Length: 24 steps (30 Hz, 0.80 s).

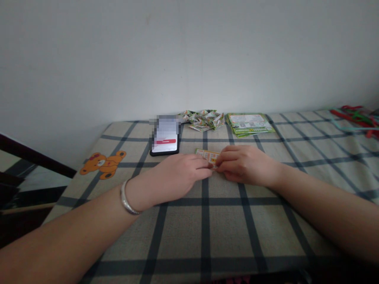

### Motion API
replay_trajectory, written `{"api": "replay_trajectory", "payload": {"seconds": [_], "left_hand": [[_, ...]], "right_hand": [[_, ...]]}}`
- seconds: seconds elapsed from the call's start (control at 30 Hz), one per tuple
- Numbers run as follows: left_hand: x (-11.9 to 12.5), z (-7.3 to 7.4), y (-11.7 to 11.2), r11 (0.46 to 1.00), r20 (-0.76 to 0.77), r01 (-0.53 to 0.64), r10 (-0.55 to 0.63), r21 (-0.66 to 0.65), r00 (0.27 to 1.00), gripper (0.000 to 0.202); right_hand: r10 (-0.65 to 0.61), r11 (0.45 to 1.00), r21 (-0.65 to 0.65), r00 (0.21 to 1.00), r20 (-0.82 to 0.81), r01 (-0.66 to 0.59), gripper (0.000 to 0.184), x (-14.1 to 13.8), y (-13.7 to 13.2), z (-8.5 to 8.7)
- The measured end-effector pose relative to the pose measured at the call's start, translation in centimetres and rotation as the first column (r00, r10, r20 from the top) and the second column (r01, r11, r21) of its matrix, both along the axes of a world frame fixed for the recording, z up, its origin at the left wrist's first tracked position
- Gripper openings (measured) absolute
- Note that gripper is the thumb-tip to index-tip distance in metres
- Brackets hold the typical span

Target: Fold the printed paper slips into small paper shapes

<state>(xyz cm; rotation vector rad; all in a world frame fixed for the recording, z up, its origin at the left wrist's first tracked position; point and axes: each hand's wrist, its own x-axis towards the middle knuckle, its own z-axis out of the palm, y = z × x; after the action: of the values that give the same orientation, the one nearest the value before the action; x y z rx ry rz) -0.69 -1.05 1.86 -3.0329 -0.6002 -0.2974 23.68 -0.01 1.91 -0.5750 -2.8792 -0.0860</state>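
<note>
My left hand (177, 173) and my right hand (244, 163) meet at the middle of a checked cloth surface (207, 228). Both pinch a small folded piece of printed paper (209, 156), orange and yellow, which lies flat on the cloth between the fingertips. The fingers of both hands are curled and pressed together on it. A silver bracelet (127, 201) circles my left wrist.
A phone (165, 138) lies screen-up behind my left hand. A heap of folded paper pieces (203, 119) and a stack of green leaflets (249, 124) sit by the white wall. Red and green cords (357, 116) lie far right. A bear print (103, 163) marks the cloth's left.
</note>
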Motion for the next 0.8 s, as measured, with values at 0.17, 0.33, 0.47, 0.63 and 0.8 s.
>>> {"api": "replay_trajectory", "payload": {"seconds": [0.17, 0.33, 0.47, 0.63, 0.8], "left_hand": [[0.1, 0.1, 0.0, 1.0, 0.029, 0.019, -0.019, -0.019, 0.999, 0.03], [0.0, 0.0, 0.1, 1.0, 0.039, 0.02, -0.021, 0.011, 0.999, 0.032], [0.0, -0.2, 0.1, 1.0, 0.021, 0.009, -0.009, 0.009, 1.0, 0.031], [0.1, -0.3, 0.1, 1.0, -0.008, 0.007, -0.008, -0.007, 1.0, 0.034], [0.1, -0.3, 0.3, 0.999, 0.005, 0.037, -0.037, 0.016, 0.999, 0.031]], "right_hand": [[-0.002, 1.0, 0.008, 1.0, -0.004, 0.002, 0.019, 0.2, 0.0, 0.0], [-0.031, 1.0, -0.007, 1.0, -0.004, 0.03, 0.016, 0.7, 0.3, 0.2], [-0.043, 0.998, -0.05, 0.999, 0.01, 0.043, 0.016, 1.1, 0.4, 0.4], [-0.081, 0.994, -0.072, 0.996, 0.048, 0.085, 0.014, 1.7, 0.5, 0.5], [-0.097, 0.991, -0.089, 0.993, 0.071, 0.103, 0.013, 2.2, 0.7, 0.6]]}}
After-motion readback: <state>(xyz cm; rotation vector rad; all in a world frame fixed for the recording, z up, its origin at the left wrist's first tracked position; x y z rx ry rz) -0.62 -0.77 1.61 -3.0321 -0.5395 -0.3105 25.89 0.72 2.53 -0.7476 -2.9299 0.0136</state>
